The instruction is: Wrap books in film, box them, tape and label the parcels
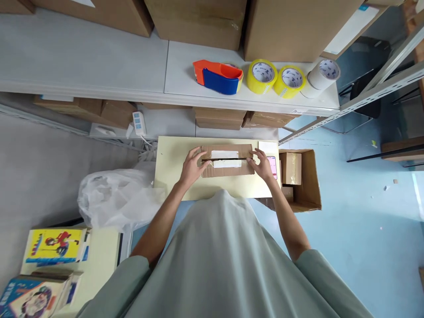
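Note:
A small brown cardboard box (228, 160) with a white label lies on a pale yellow table (172, 152). Its two top flaps meet along a dark seam. My left hand (192, 167) rests on the box's left end, fingers spread flat over the flaps. At the right end, my right hand (263, 164) presses down with its fingers stretched across the top edge. Neither hand holds anything else.
On the shelf above sit an orange-and-blue tape dispenser (218, 77), two yellow tape rolls (274, 78) and a white roll (323, 76). An open carton (303, 179) stands right of the table, a plastic bag (115, 196) to its left, colourful boxes (54, 247) lower left. A pink phone (272, 166) lies by my right hand.

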Demonstrator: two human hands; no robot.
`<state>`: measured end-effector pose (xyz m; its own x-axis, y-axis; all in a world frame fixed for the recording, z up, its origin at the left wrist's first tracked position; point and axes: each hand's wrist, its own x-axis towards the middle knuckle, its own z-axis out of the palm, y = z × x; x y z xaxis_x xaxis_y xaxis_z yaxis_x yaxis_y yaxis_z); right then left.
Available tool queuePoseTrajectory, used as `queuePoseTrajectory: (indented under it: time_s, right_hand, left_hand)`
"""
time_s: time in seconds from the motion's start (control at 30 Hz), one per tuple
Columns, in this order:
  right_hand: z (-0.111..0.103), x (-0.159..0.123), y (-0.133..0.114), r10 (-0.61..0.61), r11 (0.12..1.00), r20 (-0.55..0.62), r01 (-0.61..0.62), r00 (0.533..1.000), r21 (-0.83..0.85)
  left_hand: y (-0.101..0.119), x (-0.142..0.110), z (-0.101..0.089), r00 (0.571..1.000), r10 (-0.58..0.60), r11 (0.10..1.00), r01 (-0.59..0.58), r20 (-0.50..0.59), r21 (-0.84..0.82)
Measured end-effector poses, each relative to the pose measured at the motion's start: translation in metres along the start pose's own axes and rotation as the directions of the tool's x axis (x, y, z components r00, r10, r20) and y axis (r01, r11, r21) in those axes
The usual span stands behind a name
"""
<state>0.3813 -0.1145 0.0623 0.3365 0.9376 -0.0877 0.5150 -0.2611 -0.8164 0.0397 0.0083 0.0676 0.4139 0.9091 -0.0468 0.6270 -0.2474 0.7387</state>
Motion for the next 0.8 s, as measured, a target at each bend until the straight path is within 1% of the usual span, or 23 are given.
queuePoseTrajectory:
  time_s: [0.07, 0.17, 0.27, 0.33, 0.43, 0.53, 0.6, 0.67, 0.73, 0.8]
  right_hand:
    - [0.007, -0.009, 0.007, 0.070, 0.995, 0.010, -0.070, 0.998, 0.068]
    - [0.019, -0.019, 0.010, 0.151, 0.976, -0.019, -0.146, 0.988, 0.161]
    - [0.029, -0.030, 0.006, 0.195, 0.967, -0.071, -0.180, 0.978, 0.179]
    - [0.034, -0.040, 0.001, 0.215, 0.961, -0.083, -0.196, 0.973, 0.195]
    - [0.042, -0.054, -0.006, 0.249, 0.948, -0.087, -0.225, 0.964, 0.228]
    - [0.050, -0.064, -0.010, 0.267, 0.938, -0.076, -0.241, 0.961, 0.250]
    - [0.055, -0.068, -0.010, 0.273, 0.939, -0.079, -0.247, 0.959, 0.240]
    - [0.059, -0.071, -0.008, 0.276, 0.941, -0.088, -0.251, 0.957, 0.225]
    - [0.061, -0.072, -0.006, 0.284, 0.940, -0.099, -0.257, 0.954, 0.225]
    - [0.062, -0.072, -0.004, 0.305, 0.932, -0.112, -0.272, 0.946, 0.240]
  left_hand:
    - [-0.004, -0.010, 0.012, 0.995, -0.097, 0.993, 0.095, -0.028, -0.066]
    - [-0.004, -0.018, 0.027, 0.977, -0.200, 0.971, 0.188, -0.076, -0.148]
    - [-0.003, -0.025, 0.028, 0.958, -0.266, 0.958, 0.250, -0.107, -0.143]
    - [-0.006, -0.031, 0.023, 0.956, -0.268, 0.958, 0.251, -0.120, -0.142]
    - [-0.015, -0.041, 0.014, 0.954, -0.262, 0.961, 0.244, -0.144, -0.131]
    - [-0.027, -0.050, 0.010, 0.943, -0.299, 0.954, 0.290, -0.145, -0.082]
    - [-0.034, -0.055, 0.012, 0.943, -0.295, 0.955, 0.287, -0.157, -0.071]
    - [-0.037, -0.059, 0.017, 0.948, -0.260, 0.965, 0.248, -0.183, -0.087]
    - [-0.038, -0.062, 0.022, 0.948, -0.235, 0.971, 0.219, -0.213, -0.100]
    - [-0.037, -0.063, 0.027, 0.941, -0.243, 0.969, 0.226, -0.235, -0.097]
